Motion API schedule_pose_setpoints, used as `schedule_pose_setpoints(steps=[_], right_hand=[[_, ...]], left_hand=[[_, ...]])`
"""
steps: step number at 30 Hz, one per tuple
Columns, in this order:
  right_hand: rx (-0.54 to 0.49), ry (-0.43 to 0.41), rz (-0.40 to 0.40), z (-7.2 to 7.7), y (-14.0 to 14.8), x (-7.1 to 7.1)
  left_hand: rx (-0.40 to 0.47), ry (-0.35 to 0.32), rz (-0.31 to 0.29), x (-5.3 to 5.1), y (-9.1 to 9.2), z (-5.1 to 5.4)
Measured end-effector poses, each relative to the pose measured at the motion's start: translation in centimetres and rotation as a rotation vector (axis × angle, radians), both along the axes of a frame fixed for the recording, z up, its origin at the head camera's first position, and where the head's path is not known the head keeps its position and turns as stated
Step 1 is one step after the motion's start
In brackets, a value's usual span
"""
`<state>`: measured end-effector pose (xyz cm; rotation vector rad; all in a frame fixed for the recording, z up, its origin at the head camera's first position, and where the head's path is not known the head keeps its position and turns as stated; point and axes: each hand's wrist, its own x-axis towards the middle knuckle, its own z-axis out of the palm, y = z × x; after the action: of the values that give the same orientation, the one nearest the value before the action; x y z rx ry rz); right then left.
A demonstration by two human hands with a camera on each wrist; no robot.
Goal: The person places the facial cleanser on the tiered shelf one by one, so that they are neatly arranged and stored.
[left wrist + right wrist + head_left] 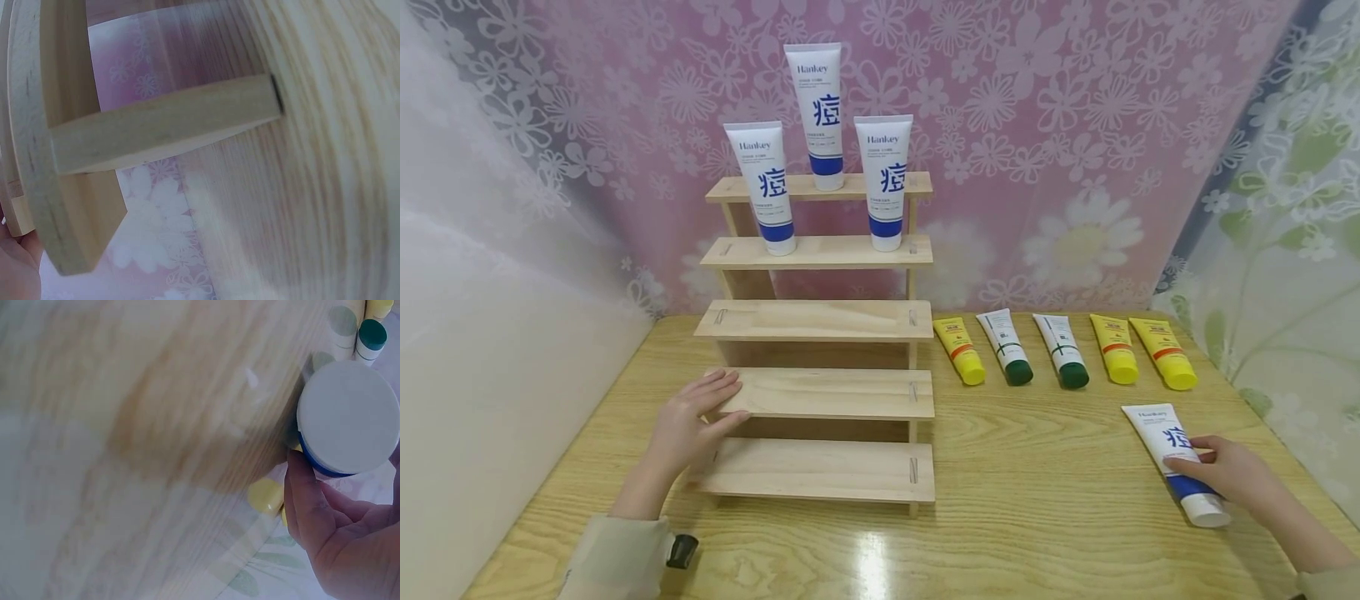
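Right hand [1225, 473] on white-and-blue tube [1165, 435], left hand [695, 417] on wooden rack [827, 392]
We hold the tube between right thumb and fingers; our left fingers lie extended, thumb apart.

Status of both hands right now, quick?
Left hand: open, resting at the left end of the wooden rack.
Right hand: closed, holding a white-and-blue tube.

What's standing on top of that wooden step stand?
Three white tubes: one on the top step, two on the step below. Fingers of the left hand cover part of the fourth step down; what lies under them cannot be seen.
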<state>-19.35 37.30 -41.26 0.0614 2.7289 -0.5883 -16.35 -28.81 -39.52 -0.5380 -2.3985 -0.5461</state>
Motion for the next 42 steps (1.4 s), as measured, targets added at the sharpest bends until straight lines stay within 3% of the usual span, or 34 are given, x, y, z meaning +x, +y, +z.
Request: schedule_pose_setpoints(steps=[18, 26, 35, 42], right_hand=[[-0.011, 0.029, -0.030, 0.1, 0.0, 0.0], [-0.024, 0.048, -0.049, 0.3, -0.2, 0.4], [-0.050, 0.083, -0.106, 0.1, -0.9, 0.6], [-0.079, 0.141, -0.136, 0.5, -2.1, 0.9]], left_hand=[[0.000, 0.015, -0.002, -0.1, -0.1, 0.0], [0.002, -0.009, 0.006, 0.1, -0.1, 0.1], [0.001, 0.023, -0.011, 0.0, 0.0, 0.1], [-0.011, -0.002, 0.004, 0.0, -0.1, 0.0]])
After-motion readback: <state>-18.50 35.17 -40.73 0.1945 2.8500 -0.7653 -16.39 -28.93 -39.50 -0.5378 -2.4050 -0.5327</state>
